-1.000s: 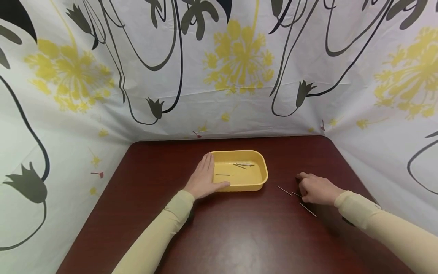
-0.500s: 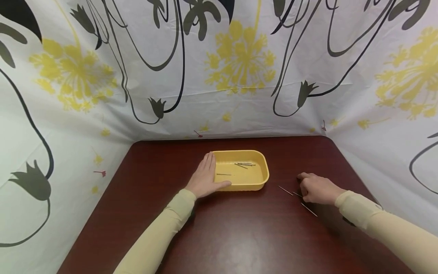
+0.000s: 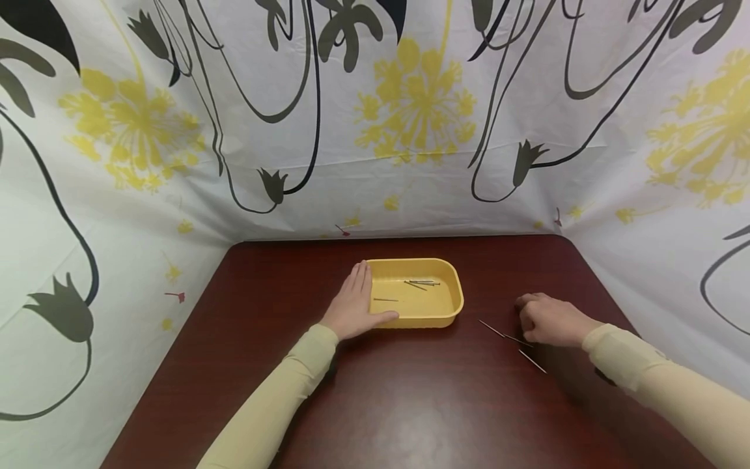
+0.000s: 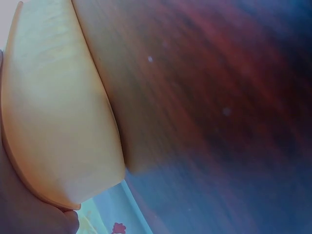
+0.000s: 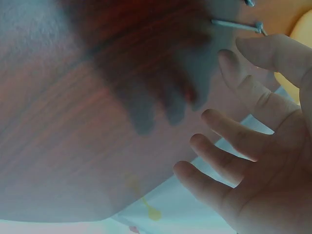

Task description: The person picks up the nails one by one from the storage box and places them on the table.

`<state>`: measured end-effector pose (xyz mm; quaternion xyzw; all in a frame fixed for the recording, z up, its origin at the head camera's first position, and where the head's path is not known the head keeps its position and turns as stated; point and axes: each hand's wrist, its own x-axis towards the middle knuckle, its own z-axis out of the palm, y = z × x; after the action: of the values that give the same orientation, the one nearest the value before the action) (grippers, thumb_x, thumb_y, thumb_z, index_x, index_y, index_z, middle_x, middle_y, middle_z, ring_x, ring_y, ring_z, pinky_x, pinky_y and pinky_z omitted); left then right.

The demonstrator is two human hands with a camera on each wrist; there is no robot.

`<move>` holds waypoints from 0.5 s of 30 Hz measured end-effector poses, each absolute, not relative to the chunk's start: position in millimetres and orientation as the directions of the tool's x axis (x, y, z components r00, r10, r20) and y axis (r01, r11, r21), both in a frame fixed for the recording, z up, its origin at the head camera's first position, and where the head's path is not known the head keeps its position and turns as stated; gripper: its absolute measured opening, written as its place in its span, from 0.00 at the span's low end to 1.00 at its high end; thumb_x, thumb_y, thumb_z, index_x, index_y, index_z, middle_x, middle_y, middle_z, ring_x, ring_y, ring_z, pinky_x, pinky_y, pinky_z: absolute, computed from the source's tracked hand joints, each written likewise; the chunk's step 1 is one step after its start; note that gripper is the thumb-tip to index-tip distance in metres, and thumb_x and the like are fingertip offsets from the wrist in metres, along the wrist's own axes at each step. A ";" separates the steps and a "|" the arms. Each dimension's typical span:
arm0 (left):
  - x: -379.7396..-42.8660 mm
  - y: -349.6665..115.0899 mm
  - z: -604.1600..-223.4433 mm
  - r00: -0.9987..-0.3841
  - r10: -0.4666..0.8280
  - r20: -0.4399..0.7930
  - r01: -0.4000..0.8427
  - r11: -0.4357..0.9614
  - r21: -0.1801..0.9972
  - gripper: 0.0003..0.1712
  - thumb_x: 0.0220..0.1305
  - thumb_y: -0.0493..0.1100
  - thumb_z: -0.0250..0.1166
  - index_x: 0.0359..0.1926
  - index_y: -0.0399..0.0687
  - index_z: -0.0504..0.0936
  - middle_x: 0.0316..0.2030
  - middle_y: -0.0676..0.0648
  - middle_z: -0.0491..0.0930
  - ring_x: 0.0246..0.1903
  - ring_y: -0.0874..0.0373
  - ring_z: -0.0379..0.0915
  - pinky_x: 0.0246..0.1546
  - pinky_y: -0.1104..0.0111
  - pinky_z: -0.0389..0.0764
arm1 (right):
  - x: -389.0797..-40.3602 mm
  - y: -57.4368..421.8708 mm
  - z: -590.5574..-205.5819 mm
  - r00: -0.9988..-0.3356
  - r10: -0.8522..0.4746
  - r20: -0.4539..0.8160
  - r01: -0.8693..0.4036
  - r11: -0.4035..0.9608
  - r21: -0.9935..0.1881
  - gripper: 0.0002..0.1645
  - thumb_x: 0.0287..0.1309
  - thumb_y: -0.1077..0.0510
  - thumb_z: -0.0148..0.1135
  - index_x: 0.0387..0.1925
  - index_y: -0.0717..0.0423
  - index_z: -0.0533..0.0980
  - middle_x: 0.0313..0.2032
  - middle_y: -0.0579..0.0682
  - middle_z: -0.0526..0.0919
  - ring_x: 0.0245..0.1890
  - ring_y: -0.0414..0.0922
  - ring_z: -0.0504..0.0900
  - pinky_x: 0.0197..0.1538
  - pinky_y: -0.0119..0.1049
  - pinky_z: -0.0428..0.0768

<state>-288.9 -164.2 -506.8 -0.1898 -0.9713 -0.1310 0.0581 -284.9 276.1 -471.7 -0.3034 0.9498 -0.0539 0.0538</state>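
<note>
A shallow yellow tray (image 3: 418,320) stands toward the back of the table, with several thin metal nails (image 3: 420,283) lying inside. My left hand (image 3: 355,307) rests along its left side, fingers straight at the rim and thumb on the front edge. In the left wrist view the tray's wall (image 4: 63,107) fills the left side. My right hand (image 3: 553,318) is low over the table, right of the tray, beside loose nails (image 3: 533,361). The right wrist view shows its fingers loosely bent and thumb and index tips apart, with a nail (image 5: 236,24) just beyond the thumb.
The dark red-brown table (image 3: 422,404) has rounded back corners. A white cloth (image 3: 334,130) with yellow and grey flowers hangs behind it and at both sides.
My right hand has shifted slightly right, showing more of the nail beside its fingers. The left hand stays on the tray, and the whole head view has drifted a little.
</note>
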 end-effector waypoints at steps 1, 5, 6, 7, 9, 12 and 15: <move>-288.4 -163.8 -505.9 -0.921 0.353 0.166 0.385 0.893 0.234 0.76 0.52 0.90 0.42 0.79 0.34 0.38 0.79 0.40 0.28 0.78 0.47 0.28 0.74 0.61 0.40 | -286.0 277.4 -469.4 -0.813 -0.578 -0.063 -0.568 0.813 -0.132 0.15 0.48 0.59 0.74 0.17 0.38 0.77 0.59 0.66 0.77 0.60 0.66 0.73 0.25 0.40 0.74; -287.3 -162.4 -503.2 -0.920 0.353 0.169 0.385 0.893 0.231 0.76 0.52 0.89 0.43 0.79 0.33 0.39 0.79 0.40 0.28 0.78 0.46 0.29 0.74 0.61 0.39 | -291.1 281.7 -457.3 -0.821 -0.570 -0.033 -0.562 0.818 -0.122 0.12 0.54 0.56 0.72 0.22 0.39 0.79 0.60 0.66 0.76 0.61 0.67 0.71 0.27 0.42 0.75; -287.1 -162.2 -502.9 -0.920 0.354 0.170 0.386 0.894 0.227 0.75 0.52 0.89 0.42 0.79 0.33 0.39 0.79 0.40 0.29 0.78 0.46 0.30 0.74 0.61 0.40 | -292.4 282.1 -453.5 -0.821 -0.570 -0.024 -0.563 0.817 -0.121 0.10 0.54 0.57 0.72 0.23 0.39 0.79 0.60 0.66 0.75 0.61 0.68 0.71 0.27 0.42 0.75; -287.1 -162.1 -502.7 -0.919 0.354 0.171 0.386 0.895 0.224 0.75 0.53 0.89 0.42 0.79 0.33 0.39 0.79 0.40 0.29 0.78 0.45 0.31 0.74 0.61 0.40 | -293.4 282.0 -449.6 -0.825 -0.566 -0.017 -0.560 0.820 -0.121 0.09 0.55 0.57 0.71 0.24 0.40 0.80 0.61 0.66 0.75 0.62 0.68 0.70 0.27 0.42 0.75; -287.1 -162.0 -502.5 -0.922 0.352 0.163 0.382 0.897 0.224 0.76 0.52 0.90 0.42 0.79 0.34 0.38 0.79 0.40 0.29 0.78 0.46 0.30 0.74 0.61 0.39 | -295.9 281.3 -441.8 -0.825 -0.565 0.005 -0.562 0.819 -0.112 0.06 0.55 0.57 0.71 0.27 0.42 0.82 0.60 0.66 0.75 0.61 0.67 0.71 0.28 0.44 0.76; -287.0 -161.9 -502.6 -0.924 0.350 0.154 0.377 0.899 0.222 0.76 0.52 0.90 0.41 0.79 0.34 0.37 0.79 0.40 0.28 0.78 0.47 0.28 0.74 0.62 0.38 | -299.6 279.0 -431.5 -0.824 -0.566 0.037 -0.567 0.819 -0.093 0.03 0.55 0.56 0.71 0.33 0.49 0.85 0.60 0.65 0.75 0.60 0.66 0.73 0.31 0.50 0.79; -286.8 -161.8 -502.7 -0.924 0.352 0.149 0.379 0.898 0.222 0.76 0.52 0.90 0.41 0.79 0.34 0.37 0.79 0.39 0.29 0.78 0.47 0.28 0.74 0.62 0.38 | -303.7 275.2 -423.7 -0.823 -0.564 0.062 -0.567 0.819 -0.081 0.10 0.55 0.56 0.71 0.39 0.53 0.86 0.59 0.64 0.76 0.60 0.64 0.73 0.37 0.56 0.81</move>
<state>-286.8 -161.8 -502.7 -0.1878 -0.9728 -0.1245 0.0527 -303.7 275.2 -423.7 -0.2966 0.9536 -0.0480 -0.0176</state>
